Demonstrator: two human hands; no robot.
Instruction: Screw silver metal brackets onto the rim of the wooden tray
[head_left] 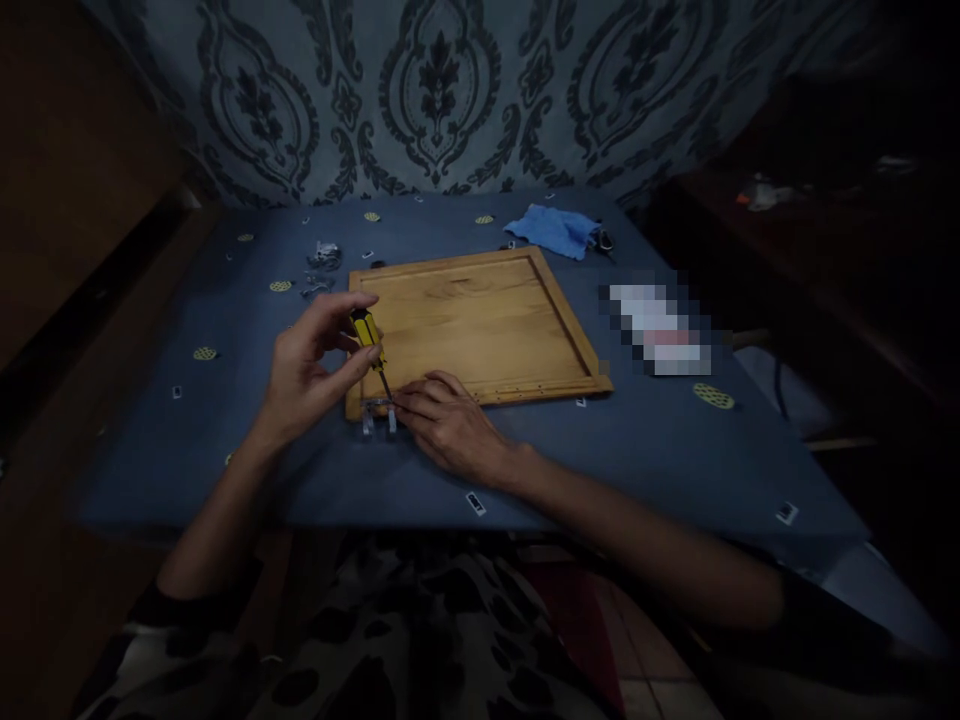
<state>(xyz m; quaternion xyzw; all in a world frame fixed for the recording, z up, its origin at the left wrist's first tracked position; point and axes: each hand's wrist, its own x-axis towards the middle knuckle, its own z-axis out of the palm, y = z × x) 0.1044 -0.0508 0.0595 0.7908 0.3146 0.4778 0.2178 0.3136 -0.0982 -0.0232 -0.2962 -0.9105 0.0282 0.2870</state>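
A screwdriver (367,335) with a yellow and black handle is held in my left hand (307,360), its fingers curled around the grip. The shaft slants down to a metal hinge (379,408) at the near left corner of a framed wooden panel (465,320). My right hand (454,425) lies over the panel's near edge, fingertips gathered beside the screwdriver's tip and the hinge. Whatever those fingertips pinch is hidden. Two metal arms of the hinge stick out past the edge towards me. Small dark holes show along the near frame strip, right of my right hand.
Several loose metal pieces (322,258) lie behind the panel's left side. A blue cloth (555,230) sits at the back right, with a small dark object (604,240) beside it. A blurred-out pale item (660,330) is to the right. Everything rests on a dark blue tablecloth (637,460).
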